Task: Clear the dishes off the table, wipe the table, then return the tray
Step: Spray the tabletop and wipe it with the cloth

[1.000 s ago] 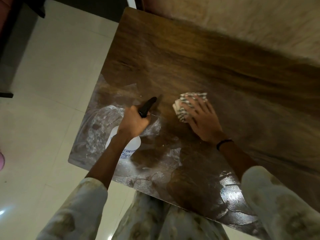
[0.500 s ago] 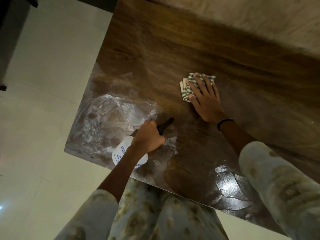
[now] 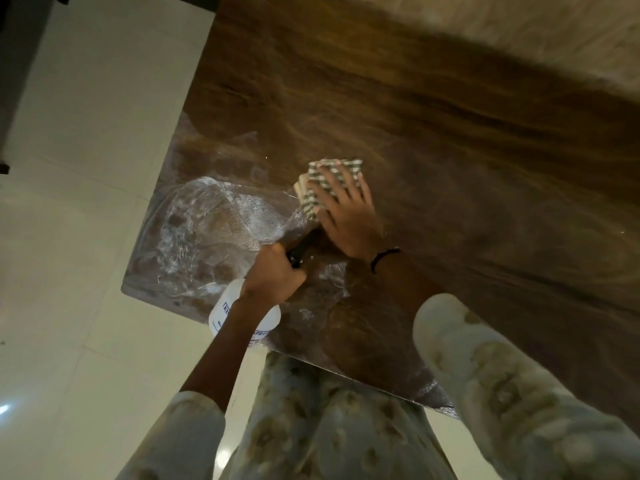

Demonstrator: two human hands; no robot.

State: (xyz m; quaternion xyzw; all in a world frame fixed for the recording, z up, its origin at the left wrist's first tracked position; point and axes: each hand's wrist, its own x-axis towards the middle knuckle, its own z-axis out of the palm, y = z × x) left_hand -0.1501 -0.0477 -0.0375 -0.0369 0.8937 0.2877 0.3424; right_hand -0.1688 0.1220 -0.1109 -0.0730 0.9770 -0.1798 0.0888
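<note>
A dark wooden table (image 3: 433,126) fills most of the view, with wet streaks and glare on its near left corner. My right hand (image 3: 346,216) lies flat, fingers spread, pressing a folded green-and-white checked cloth (image 3: 313,199) onto the tabletop. My left hand (image 3: 273,277) grips the black trigger head of a white spray bottle (image 3: 221,313), held over the table's near edge just below the cloth. Most of the bottle is hidden behind my left wrist. No dishes or tray are in view.
Pale tiled floor (image 3: 86,168) runs along the table's left side and under its near edge. A beige wall (image 3: 519,26) borders the table at the top right. Dark furniture (image 3: 14,81) stands at the far left edge.
My right hand slid the cloth away across the table, then back toward the wet corner. My left hand carried the spray bottle rightward and nearer the table's front edge.
</note>
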